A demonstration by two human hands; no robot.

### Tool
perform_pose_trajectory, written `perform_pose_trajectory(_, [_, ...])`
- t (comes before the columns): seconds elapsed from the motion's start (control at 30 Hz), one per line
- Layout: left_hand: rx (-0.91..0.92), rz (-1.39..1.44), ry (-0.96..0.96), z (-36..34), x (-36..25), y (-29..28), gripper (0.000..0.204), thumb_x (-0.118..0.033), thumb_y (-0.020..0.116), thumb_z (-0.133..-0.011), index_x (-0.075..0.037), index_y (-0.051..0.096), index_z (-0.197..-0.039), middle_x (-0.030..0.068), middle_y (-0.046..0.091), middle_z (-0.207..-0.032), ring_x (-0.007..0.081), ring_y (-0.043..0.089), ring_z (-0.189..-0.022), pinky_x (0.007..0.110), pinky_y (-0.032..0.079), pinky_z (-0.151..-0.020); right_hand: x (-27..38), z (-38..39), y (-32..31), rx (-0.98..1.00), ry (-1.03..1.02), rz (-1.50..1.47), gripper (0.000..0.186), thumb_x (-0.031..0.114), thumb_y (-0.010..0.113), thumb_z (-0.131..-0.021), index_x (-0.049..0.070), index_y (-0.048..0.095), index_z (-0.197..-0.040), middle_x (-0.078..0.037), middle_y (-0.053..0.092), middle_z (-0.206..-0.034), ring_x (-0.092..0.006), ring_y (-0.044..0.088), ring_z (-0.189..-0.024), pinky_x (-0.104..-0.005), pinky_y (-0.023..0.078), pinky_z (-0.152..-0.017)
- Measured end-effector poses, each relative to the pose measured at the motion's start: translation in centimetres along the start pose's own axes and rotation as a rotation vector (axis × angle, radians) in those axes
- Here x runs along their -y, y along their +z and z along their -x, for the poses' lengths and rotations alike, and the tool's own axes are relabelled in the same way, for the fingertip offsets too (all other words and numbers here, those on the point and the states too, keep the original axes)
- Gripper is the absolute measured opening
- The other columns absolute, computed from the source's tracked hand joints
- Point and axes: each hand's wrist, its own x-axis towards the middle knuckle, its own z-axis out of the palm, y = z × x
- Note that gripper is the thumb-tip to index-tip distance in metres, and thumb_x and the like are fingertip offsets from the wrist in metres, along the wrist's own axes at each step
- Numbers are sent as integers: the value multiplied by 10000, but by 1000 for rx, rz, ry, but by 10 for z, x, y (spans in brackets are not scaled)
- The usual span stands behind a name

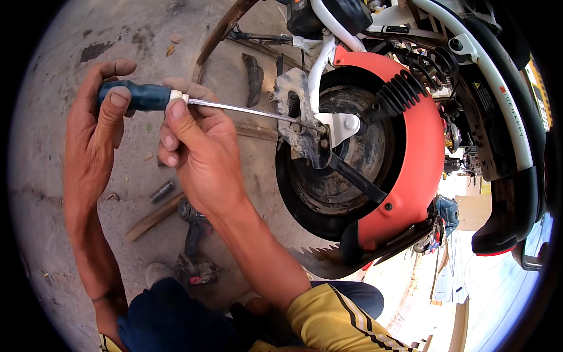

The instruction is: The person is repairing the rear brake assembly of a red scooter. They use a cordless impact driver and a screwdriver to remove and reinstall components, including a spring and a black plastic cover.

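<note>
A screwdriver (141, 95) with a dark blue-green handle lies level between my hands, its long metal shaft pointing right. My left hand (97, 120) is wrapped round the handle's far-left end. With thumb and fingers my right hand (202, 138) pinches the pale collar where the shaft begins. The shaft's tip reaches a bolt area beside a white metal bracket (340, 128) at the scooter's rear wheel (334, 202). A dirty, dusty plate (291, 97) hangs next to that bracket. Whether the tip sits in a screw I cannot tell.
A red fender (431, 141) curves over the wheel, with a black spring shock absorber (402, 94) in front. On the concrete floor lie a cordless power tool (193, 232), a metal socket (162, 191), a wooden stick (153, 218) and a dark plastic piece (253, 79).
</note>
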Motion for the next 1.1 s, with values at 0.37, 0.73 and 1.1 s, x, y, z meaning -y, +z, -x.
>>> perform_pose_trajectory(0.37, [36,94,193,2,3,11,296,-236,766,-984,-46,663,-1187,82,584,-1230,134,552,-1104,288,461,-888,-6,-4,-6,-60,19,-34,342,363,687,-1064,26,667,-1114,-5,550,-760,-84,511,-613,-260,387,-516])
perform_pose_trajectory(0.73, [-90,196,497,-6,27,20,278,-305,655,-1075,-42,681,-1162,66,625,-1131,125,560,-882,252,468,-819,-5,1,-10,-13,23,69,332,345,671,-1073,22,648,-1148,-28,609,-887,-85,541,-700,-261,417,-552])
perform_pose_trajectory(1.1, [-117,22,427,0,34,19,339,-365,608,-1100,-48,641,-1216,45,631,-1145,76,568,-854,252,479,-759,-5,0,-9,-14,21,156,372,371,696,-1057,22,618,-1157,-21,558,-836,-85,523,-650,-247,398,-519])
